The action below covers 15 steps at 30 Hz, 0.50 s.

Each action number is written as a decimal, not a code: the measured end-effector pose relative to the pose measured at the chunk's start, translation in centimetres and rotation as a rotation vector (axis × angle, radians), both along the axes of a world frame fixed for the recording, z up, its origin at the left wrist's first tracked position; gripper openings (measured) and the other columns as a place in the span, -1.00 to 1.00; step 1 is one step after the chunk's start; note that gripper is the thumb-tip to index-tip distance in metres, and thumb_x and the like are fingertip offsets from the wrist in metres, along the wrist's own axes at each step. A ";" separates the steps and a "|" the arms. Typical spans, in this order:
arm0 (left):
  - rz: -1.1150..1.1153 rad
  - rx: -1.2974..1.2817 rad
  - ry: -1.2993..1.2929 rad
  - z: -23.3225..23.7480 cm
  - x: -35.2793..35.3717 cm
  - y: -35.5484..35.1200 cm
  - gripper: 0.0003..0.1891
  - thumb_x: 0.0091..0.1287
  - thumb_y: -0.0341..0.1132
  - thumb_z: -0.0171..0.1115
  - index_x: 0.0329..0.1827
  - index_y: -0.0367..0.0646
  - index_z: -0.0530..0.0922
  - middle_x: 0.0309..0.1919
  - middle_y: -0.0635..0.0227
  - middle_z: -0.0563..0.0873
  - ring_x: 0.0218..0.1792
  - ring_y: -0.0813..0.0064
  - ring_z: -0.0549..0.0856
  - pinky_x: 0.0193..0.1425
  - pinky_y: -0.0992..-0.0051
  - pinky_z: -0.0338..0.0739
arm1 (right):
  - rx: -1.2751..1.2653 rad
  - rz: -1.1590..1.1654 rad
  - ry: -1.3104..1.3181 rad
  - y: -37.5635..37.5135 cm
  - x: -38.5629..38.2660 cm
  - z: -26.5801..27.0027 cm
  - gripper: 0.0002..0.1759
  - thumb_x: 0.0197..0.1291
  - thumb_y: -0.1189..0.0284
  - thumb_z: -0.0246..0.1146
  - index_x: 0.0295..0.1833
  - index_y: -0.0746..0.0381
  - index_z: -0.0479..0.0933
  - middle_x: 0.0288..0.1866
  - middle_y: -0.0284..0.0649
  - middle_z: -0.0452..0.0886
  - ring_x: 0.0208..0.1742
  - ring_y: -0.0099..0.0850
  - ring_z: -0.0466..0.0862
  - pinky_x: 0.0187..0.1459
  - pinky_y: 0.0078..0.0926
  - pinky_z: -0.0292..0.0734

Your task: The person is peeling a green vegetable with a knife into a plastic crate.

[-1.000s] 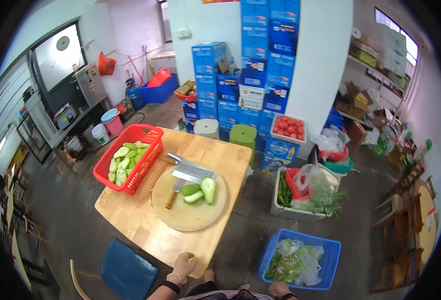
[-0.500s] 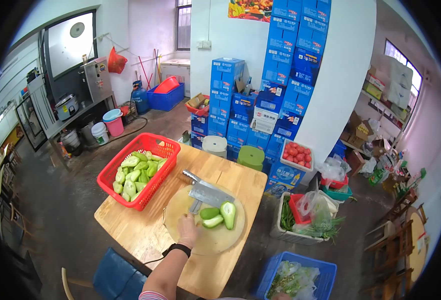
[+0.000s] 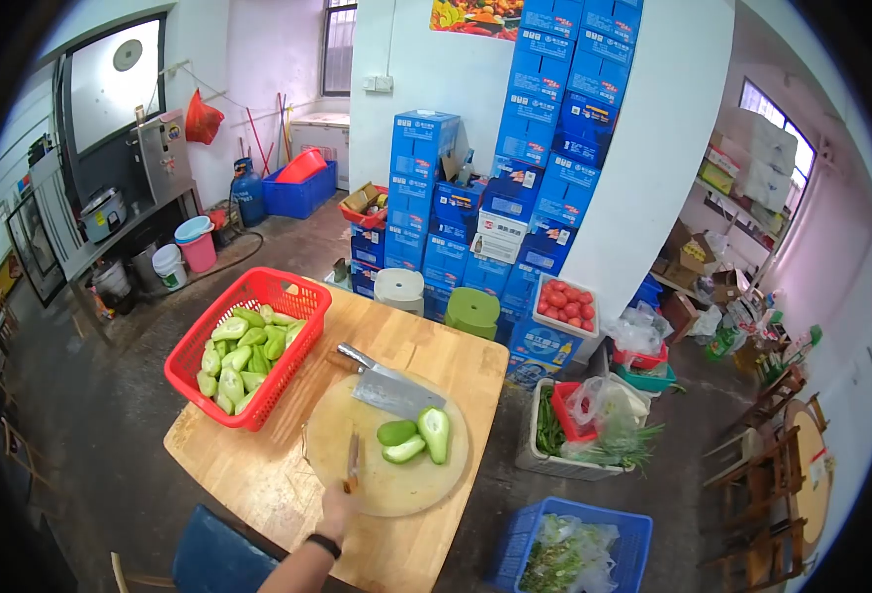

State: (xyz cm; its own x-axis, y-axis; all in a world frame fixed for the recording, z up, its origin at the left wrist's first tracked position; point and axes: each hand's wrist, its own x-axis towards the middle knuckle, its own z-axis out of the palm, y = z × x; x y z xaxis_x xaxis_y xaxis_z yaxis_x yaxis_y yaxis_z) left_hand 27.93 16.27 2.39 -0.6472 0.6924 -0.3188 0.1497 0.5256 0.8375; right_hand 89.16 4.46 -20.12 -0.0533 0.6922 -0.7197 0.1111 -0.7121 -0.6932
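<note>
My left hand (image 3: pixel 337 506), with a black band at the wrist, is closed on the brown handle of a small knife (image 3: pixel 354 457). The thin blade points away over the left part of a round cutting board (image 3: pixel 332 420). A wide cleaver (image 3: pixel 401 395) lies on the board's far side, its handle reaching past the rim. Right of the small knife are pieces of pale green gourd: a cut half (image 3: pixel 435 435), a green-skinned piece (image 3: pixel 396 432) and another cut piece (image 3: pixel 403 450). My right hand is not in view.
A red basket (image 3: pixel 283 381) of cut gourds stands at the wooden table's left (image 3: pixel 243 450). A blue chair (image 3: pixel 220 553) is at the near left. Blue crate (image 3: pixel 636 558), vegetable bin (image 3: pixel 574 468), stools (image 3: pixel 472 314) and stacked blue boxes (image 3: pixel 424 158) surround the table.
My left hand has drawn back toward the near edge of the board, and the small knife now shows clearly in it. The view has shifted slightly; the gourds and cleaver lie as before.
</note>
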 end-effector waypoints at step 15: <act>-0.537 0.182 -0.961 7.8 18.4 -6.0 -0.55 0.44 -0.44 0.17 0.39 -0.22 0.39 -0.26 0.40 0.61 -0.34 0.60 0.57 -0.22 0.59 0.52 | 0.019 0.488 0.644 13.4 -26.5 30.1 -0.44 0.49 0.15 0.06 0.39 0.33 0.30 0.24 -0.20 0.51 0.21 -0.38 0.53 0.27 -0.34 0.40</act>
State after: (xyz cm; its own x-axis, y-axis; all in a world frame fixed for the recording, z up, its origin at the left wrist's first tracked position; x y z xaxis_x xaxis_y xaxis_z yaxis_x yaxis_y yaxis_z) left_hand 46.32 10.27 10.21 0.2116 0.8956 -0.3913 -0.4311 0.4449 0.7850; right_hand 62.66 17.83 10.00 -0.7525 0.4961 -0.4332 -0.0189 -0.6737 -0.7387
